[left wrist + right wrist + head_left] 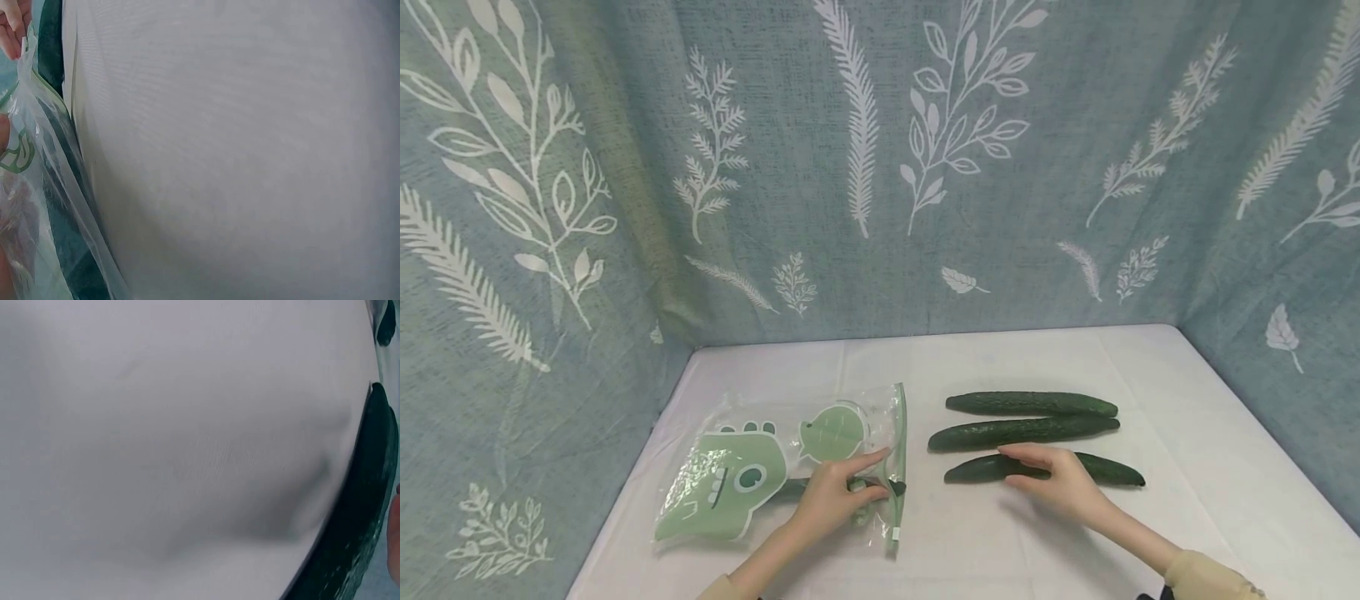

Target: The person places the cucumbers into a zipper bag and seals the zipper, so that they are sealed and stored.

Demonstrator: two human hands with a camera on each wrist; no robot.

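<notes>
A clear zip bag (837,533) with a green dinosaur print lies on the left, its green-edged mouth facing right. A dark green cucumber (897,487) is inside, its end showing at the mouth. My left hand (833,496) rests on the bag by the mouth, thumb and index finger spread around the cucumber's line. To the right, my right hand (1060,483) is over the nearest loose cucumber (1108,470), thumb on its near side and fingers on its far side. In the right wrist view, a fingertip (394,540) shows beside a cucumber (350,531).
Two more cucumbers (1033,403) (1022,431) lie side by side behind the right hand. Everything rests on a white-covered table (970,550). Blue-green curtains (865,283) with white leaf prints stand at the back and both sides.
</notes>
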